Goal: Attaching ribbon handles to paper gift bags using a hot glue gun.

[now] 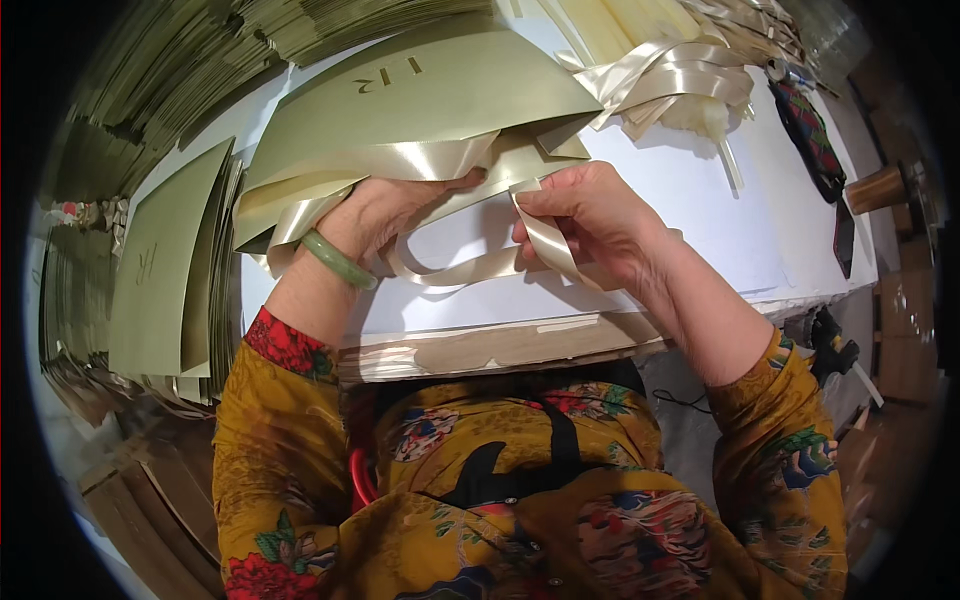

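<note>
An olive-green paper bag (442, 90) bearing embossed letters lies with its mouth towards me. My left hand (397, 206), a green bangle at its wrist, is at that mouth. Its thumb rests on the lower panel, and the bag's edge appears gripped between thumb and fingers, though the fingers are mostly hidden. A cream satin ribbon (412, 159) passes over this hand. To the right, my right hand (589, 217) pinches a ribbon end (551, 244) between thumb and forefinger, just off the bag's edge. More ribbon (465, 276) loops over the white tabletop below the hands.
Flat olive bags (169, 262) stand stacked at the left; more piles (180, 67) fill the far left. A bundle of cream ribbons (667, 75) lies at the back right. Near the right edge is a dark patterned pouch (810, 142). The table's worn front edge (510, 345) runs before my body.
</note>
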{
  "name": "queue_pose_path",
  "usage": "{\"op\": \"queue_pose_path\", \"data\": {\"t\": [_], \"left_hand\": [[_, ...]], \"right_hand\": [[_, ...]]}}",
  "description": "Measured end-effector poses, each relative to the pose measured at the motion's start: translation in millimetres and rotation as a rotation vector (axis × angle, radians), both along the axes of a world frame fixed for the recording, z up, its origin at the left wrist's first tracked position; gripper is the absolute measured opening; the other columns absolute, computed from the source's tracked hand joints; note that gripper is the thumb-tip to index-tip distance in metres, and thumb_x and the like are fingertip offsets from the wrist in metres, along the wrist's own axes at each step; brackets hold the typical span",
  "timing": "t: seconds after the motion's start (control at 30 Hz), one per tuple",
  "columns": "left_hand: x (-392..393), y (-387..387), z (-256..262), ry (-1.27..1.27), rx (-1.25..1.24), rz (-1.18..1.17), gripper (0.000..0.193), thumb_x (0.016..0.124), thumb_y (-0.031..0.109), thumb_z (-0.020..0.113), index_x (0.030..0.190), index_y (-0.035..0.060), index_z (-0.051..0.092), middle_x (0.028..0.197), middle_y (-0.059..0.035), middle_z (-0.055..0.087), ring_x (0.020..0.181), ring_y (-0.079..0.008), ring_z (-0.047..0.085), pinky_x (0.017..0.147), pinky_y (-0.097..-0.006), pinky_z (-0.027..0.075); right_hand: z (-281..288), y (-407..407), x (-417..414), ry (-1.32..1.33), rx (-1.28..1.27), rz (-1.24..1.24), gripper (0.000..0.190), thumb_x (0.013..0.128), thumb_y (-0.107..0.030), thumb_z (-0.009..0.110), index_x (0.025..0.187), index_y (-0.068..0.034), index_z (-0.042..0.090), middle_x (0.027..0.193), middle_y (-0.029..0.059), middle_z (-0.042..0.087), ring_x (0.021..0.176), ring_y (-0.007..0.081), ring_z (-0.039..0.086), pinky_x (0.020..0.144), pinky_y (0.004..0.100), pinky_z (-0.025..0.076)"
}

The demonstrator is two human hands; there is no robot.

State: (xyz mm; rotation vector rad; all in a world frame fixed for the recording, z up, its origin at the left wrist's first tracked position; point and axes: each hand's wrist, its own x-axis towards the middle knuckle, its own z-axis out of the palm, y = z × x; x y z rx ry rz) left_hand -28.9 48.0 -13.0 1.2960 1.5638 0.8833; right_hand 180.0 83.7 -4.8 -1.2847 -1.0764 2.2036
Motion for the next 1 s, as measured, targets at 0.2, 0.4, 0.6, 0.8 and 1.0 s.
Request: {"op": "queue_pose_path", "data": {"t": [0.2, 0.4, 0.6, 0.8, 1.0], "left_hand": [[-14.2, -14.3, -2.7, -0.7, 0.088, -0.195, 0.032, 0.087, 0.02, 0.072, 0.111, 0.0, 0.068, 0.113, -0.0133, 0.069, 0.105, -0.0228, 0.065, 0.094, -0.0302, 0.052], [-15.6, -10.4, -11.9, -0.706, 0.101, -0.176, 0.032, 0.087, 0.02, 0.072, 0.111, -0.0006, 0.068, 0.112, -0.0139, 0.069, 0.105, -0.0224, 0.066, 0.093, -0.0295, 0.052], [-15.7, -6.5, -10.3, -0.706, 0.115, -0.173, 0.032, 0.087, 0.02, 0.072, 0.111, -0.0013, 0.068, 0.111, -0.0146, 0.069, 0.104, -0.0218, 0.066, 0.092, -0.0288, 0.053], [-13.3, 12.5, -11.4, -0.162, 0.033, -0.083, 0.032, 0.087, 0.019, 0.072, 0.11, -0.0026, 0.068, 0.111, -0.0154, 0.069, 0.104, -0.0213, 0.066, 0.09, -0.0281, 0.054], [-21.4, 12.0, -24.8, -0.298, 0.23, -0.194, 0.03, 0.089, 0.016, 0.069, 0.112, -0.0036, 0.066, 0.112, -0.0162, 0.069, 0.104, -0.0216, 0.066, 0.086, -0.0291, 0.056]], "right_hand": [[3.3, 3.1, -11.6, -0.052, -0.033, 0.023, 0.017, 0.09, -0.006, 0.062, 0.095, 0.01, 0.063, 0.081, 0.0195, 0.068, 0.067, 0.024, 0.069, 0.06, 0.0302, 0.058], [0.4, 5.8, -16.0, -0.074, -0.012, 0.008, 0.016, 0.089, -0.001, 0.06, 0.097, 0.012, 0.062, 0.084, 0.0217, 0.068, 0.068, 0.0253, 0.069, 0.062, 0.03, 0.057], [-2.4, 4.5, -21.8, -0.008, -0.013, -0.029, 0.016, 0.091, -0.001, 0.058, 0.097, 0.014, 0.061, 0.083, 0.021, 0.067, 0.072, 0.0245, 0.068, 0.065, 0.0318, 0.059], [-7.9, 5.2, -24.8, -0.018, 0.006, -0.06, 0.012, 0.091, -0.002, 0.058, 0.096, 0.009, 0.06, 0.073, 0.0163, 0.068, 0.049, 0.0131, 0.058, 0.034, 0.0203, 0.039], [-7.6, 4.4, -24.0, -0.009, 0.043, -0.057, 0.014, 0.092, -0.002, 0.056, 0.098, 0.01, 0.058, 0.073, 0.0169, 0.068, 0.05, 0.0147, 0.06, 0.036, 0.0204, 0.042]]}}
